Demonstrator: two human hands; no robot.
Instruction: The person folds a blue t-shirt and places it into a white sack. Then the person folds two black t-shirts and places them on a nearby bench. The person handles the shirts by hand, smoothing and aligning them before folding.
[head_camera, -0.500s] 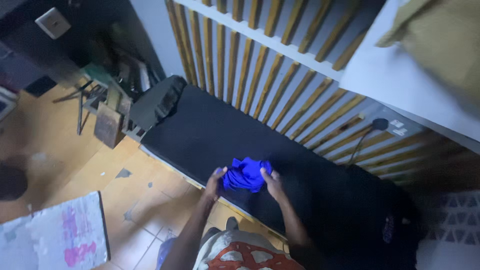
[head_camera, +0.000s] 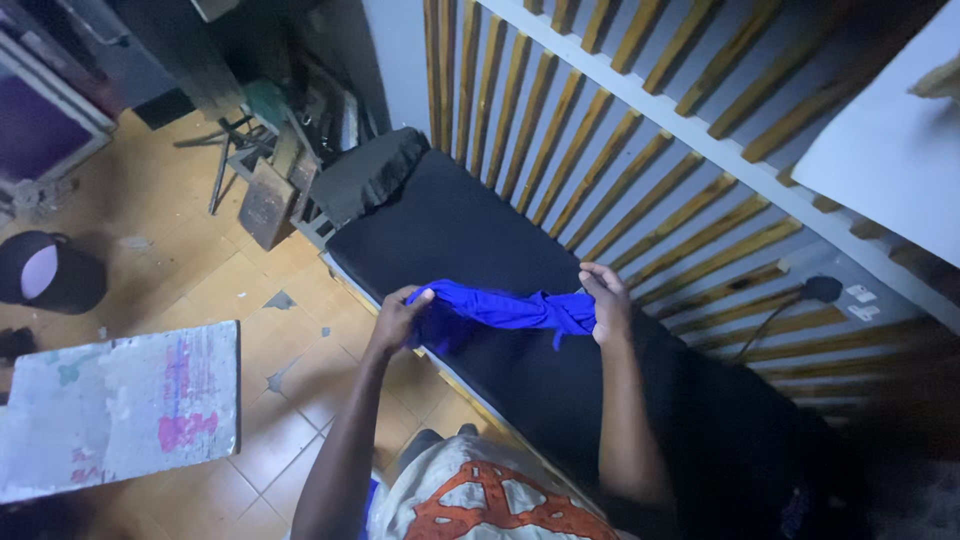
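Note:
A bright blue cloth (head_camera: 505, 307) is stretched between my two hands above a long black padded table (head_camera: 470, 230). My left hand (head_camera: 398, 318) grips its left end near the table's front edge. The cloth's right end is pinched in my right hand (head_camera: 605, 300), further over the black surface. The fabric hangs bunched and twisted along its length, with a fold drooping below my left hand.
A wall of slanted wooden slats (head_camera: 640, 130) runs behind the table. A paint-stained white board (head_camera: 120, 405) lies at lower left on the tiled floor (head_camera: 250, 290). A dark round object (head_camera: 45, 272) sits at far left. Tools and wood clutter (head_camera: 270, 140) stand at the table's far end.
The cloth was bunched in a ball between my hands; now my hands have moved apart and pulled it out lengthwise. The view has shifted closer.

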